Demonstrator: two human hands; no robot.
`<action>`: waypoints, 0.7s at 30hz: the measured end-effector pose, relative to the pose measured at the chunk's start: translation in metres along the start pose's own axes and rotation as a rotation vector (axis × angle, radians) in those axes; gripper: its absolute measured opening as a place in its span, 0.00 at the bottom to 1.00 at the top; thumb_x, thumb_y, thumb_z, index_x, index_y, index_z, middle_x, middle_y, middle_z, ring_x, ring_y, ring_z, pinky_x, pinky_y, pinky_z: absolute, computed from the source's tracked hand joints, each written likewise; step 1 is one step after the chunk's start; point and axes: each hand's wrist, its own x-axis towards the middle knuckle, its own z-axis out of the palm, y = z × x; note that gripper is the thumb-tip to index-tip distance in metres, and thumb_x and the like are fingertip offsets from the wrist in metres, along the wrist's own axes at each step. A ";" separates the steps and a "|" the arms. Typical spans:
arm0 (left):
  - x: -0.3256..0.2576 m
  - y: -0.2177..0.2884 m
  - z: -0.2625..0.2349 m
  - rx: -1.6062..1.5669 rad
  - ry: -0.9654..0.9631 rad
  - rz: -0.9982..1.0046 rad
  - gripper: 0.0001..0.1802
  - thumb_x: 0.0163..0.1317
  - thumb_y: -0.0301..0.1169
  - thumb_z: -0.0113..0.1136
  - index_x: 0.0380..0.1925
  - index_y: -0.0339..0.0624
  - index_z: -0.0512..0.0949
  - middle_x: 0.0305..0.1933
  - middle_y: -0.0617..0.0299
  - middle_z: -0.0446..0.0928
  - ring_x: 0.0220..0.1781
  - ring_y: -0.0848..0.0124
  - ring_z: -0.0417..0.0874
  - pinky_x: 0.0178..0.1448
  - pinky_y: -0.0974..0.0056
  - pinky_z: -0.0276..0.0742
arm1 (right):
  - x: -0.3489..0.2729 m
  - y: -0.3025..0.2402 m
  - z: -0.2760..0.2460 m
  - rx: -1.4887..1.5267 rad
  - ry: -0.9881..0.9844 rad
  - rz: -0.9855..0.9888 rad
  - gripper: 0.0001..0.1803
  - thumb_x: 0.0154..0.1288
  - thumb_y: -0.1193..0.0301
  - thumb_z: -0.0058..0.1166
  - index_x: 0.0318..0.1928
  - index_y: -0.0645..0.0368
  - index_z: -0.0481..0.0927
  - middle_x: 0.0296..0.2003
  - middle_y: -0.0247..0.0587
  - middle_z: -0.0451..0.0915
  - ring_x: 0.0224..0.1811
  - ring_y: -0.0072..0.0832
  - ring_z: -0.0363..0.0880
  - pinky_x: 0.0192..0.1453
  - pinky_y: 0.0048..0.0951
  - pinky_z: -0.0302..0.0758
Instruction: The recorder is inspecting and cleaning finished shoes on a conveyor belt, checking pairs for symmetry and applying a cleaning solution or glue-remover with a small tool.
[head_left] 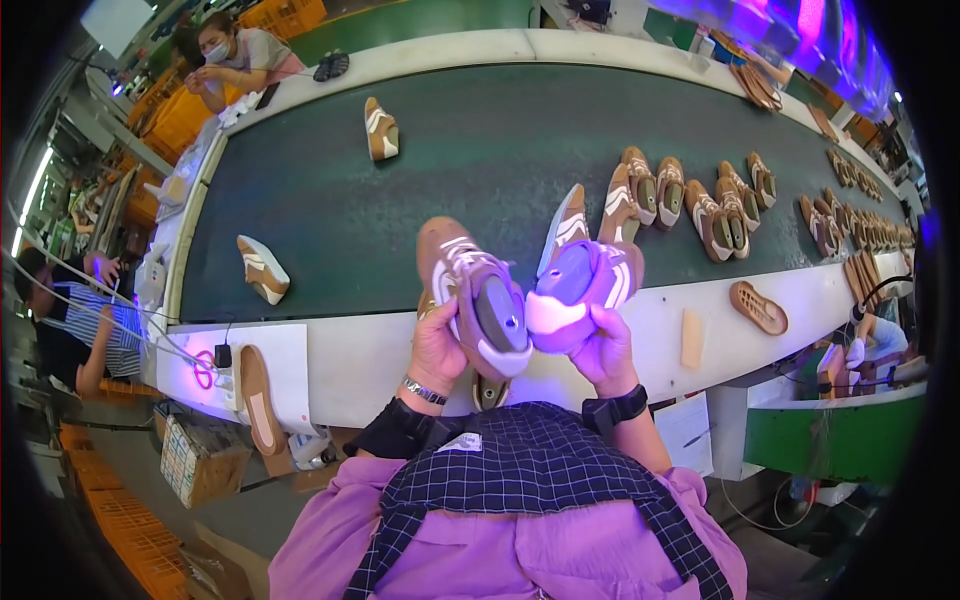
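Observation:
My left hand (437, 345) is closed round a brown sneaker (462, 258) with white stripes and laces, its toe pointing away from me. Beside it, my right hand (606, 352) grips a second sneaker (612, 270) by its side. Its heel faces me, lit violet, and almost meets the first sneaker's heel. Both shoes are held above the near white ledge of the conveyor, openings up, with dark inserts inside. Just past the second sneaker, a further shoe (566, 218) is partly hidden. Below my left hand, part of another shoe (490, 392) shows.
On the dark green belt (330, 215) lie two single shoes (380, 130) (262, 268) at left and several grouped shoes (720, 215) at right. Soles (758, 307) (262, 400) rest on the near ledge. Co-workers sit at far left (245, 65) and left (85, 310).

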 end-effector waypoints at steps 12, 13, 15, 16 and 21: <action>-0.011 -0.006 0.002 -0.024 0.172 0.185 0.23 0.59 0.27 0.55 0.56 0.44 0.67 0.56 0.60 0.73 0.58 0.65 0.74 0.62 0.56 0.73 | 0.001 0.018 0.000 -0.140 0.193 -0.086 0.24 0.65 0.62 0.49 0.56 0.63 0.66 0.46 0.44 0.77 0.44 0.29 0.80 0.38 0.26 0.82; -0.011 -0.007 0.001 -0.022 0.190 0.187 0.23 0.58 0.27 0.56 0.55 0.44 0.67 0.55 0.60 0.73 0.58 0.64 0.74 0.62 0.56 0.73 | 0.001 0.019 0.000 -0.143 0.194 -0.087 0.23 0.65 0.62 0.49 0.55 0.62 0.67 0.45 0.43 0.77 0.43 0.29 0.80 0.38 0.25 0.82; -0.010 -0.009 0.000 -0.021 0.209 0.188 0.24 0.57 0.28 0.57 0.55 0.44 0.67 0.55 0.59 0.72 0.58 0.64 0.74 0.62 0.56 0.73 | 0.003 0.020 0.001 -0.148 0.195 -0.089 0.22 0.65 0.62 0.49 0.54 0.62 0.68 0.44 0.42 0.78 0.42 0.28 0.80 0.38 0.25 0.82; -0.009 -0.010 0.000 -0.021 0.225 0.195 0.24 0.57 0.28 0.58 0.55 0.44 0.67 0.55 0.59 0.73 0.58 0.63 0.74 0.62 0.55 0.72 | 0.003 0.020 0.003 -0.157 0.218 -0.096 0.21 0.65 0.62 0.49 0.53 0.62 0.69 0.43 0.42 0.78 0.42 0.28 0.81 0.38 0.24 0.82; -0.010 -0.011 0.002 -0.008 0.245 0.205 0.25 0.56 0.29 0.59 0.55 0.44 0.68 0.55 0.59 0.73 0.58 0.63 0.73 0.62 0.53 0.71 | 0.004 0.021 -0.003 -0.173 0.247 -0.103 0.18 0.65 0.62 0.49 0.50 0.61 0.71 0.41 0.41 0.79 0.41 0.27 0.81 0.38 0.24 0.81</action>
